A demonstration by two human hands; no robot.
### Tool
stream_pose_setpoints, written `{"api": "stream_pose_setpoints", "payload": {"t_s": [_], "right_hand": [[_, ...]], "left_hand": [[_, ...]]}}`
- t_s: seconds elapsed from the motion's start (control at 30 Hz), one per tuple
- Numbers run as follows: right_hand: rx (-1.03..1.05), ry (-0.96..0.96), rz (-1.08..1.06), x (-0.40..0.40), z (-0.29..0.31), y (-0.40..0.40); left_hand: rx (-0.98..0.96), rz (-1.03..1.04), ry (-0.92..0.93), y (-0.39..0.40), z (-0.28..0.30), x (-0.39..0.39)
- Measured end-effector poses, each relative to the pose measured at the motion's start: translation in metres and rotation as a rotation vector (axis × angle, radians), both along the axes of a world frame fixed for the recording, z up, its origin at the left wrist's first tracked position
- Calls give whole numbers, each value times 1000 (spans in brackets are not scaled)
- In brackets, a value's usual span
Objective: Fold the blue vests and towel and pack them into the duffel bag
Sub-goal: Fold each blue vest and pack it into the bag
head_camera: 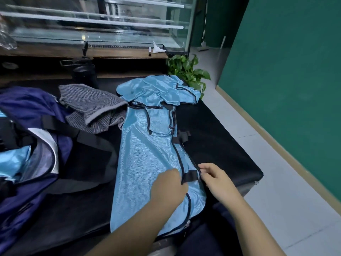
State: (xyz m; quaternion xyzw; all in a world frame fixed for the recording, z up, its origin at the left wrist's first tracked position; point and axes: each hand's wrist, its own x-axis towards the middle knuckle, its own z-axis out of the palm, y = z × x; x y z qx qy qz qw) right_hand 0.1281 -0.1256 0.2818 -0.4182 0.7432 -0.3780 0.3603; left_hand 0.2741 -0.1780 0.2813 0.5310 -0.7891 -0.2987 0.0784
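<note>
We're looking down at a long, shiny light-blue mesh vest with dark trim [147, 154] spread flat along the black desk [221, 145]. Our left hand [168, 187] curls its fingers over the dark-edged seam beside a black strap tab [190, 177], pinching the fabric. Our right hand [215, 177] nips the trim on the other side of that tab, thumb and fingers closed on it. More light-blue vests [158, 91] lie bunched at the far end. A grey striped towel [92, 109] sits crumpled to the left, touching the open navy-blue duffel bag [33, 130], where light-blue cloth shows inside.
</note>
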Motion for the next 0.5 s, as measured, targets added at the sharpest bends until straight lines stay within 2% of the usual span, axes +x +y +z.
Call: {"api": "stream_pose_setpoints", "payload": {"t_s": [0.1,0.23,0.33,0.4,0.5], "right_hand": [[-6,-18,21,1,-5,9],[-51,-12,66,4,-11,11],[-123,-49,78,7,-12,12],[-148,-28,65,10,-12,13],[-190,24,-14,14,-17,14]], "left_hand": [[211,124,240,-3,7,14],[270,319,482,-6,21,38],[204,379,556,-2,25,46],[92,355,574,3,25,46],[-13,281,705,6,32,40]]}}
